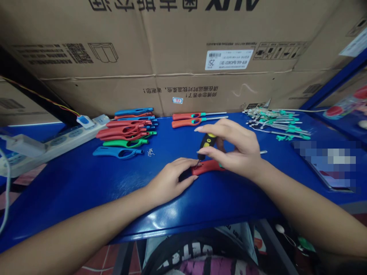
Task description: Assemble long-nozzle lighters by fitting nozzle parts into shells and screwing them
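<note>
My left hand (174, 177) pinches the end of a red gas lighter (208, 167) lying on the blue table. In my right hand (237, 147) is a black and yellow screwdriver (208, 144), gripped by its handle. The screwdriver's tip meets the lighter near its left end. My right hand covers most of the lighter's trigger part, and a bit of its metal tube shows beyond the hand. Left of my hands lies a small heap of screws (150, 152). Two lighters with metal tubes, one of them an orange lighter (186, 123), lie behind my hands.
Several coloured lighter handles (123, 133) are piled at the left, near a white power strip (71, 139). Metal tubes with green parts (282, 120) lie in a heap at the back right. A phone (323, 168) rests at the right. Large cardboard boxes (177, 46) stand behind the table.
</note>
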`<action>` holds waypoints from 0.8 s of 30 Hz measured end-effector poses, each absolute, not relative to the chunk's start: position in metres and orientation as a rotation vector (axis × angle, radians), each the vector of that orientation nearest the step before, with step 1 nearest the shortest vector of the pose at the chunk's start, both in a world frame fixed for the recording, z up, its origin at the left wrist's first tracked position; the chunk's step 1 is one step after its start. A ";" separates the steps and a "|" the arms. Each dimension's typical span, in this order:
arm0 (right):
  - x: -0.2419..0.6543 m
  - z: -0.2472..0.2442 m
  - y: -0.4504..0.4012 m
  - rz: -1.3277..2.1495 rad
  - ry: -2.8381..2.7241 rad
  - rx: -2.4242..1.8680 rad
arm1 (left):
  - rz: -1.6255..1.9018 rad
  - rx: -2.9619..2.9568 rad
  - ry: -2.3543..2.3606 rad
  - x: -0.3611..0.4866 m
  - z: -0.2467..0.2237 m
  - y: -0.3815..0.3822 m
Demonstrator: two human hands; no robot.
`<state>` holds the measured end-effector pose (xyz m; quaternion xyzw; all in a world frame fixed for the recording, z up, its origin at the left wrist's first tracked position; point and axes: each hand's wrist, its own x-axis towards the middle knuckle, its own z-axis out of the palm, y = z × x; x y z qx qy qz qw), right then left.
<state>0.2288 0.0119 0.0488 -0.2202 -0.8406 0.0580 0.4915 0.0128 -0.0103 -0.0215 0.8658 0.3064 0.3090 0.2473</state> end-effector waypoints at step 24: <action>0.229 0.050 0.014 0.105 -2.068 -0.519 | 0.781 2.345 0.841 0.013 -0.021 -0.009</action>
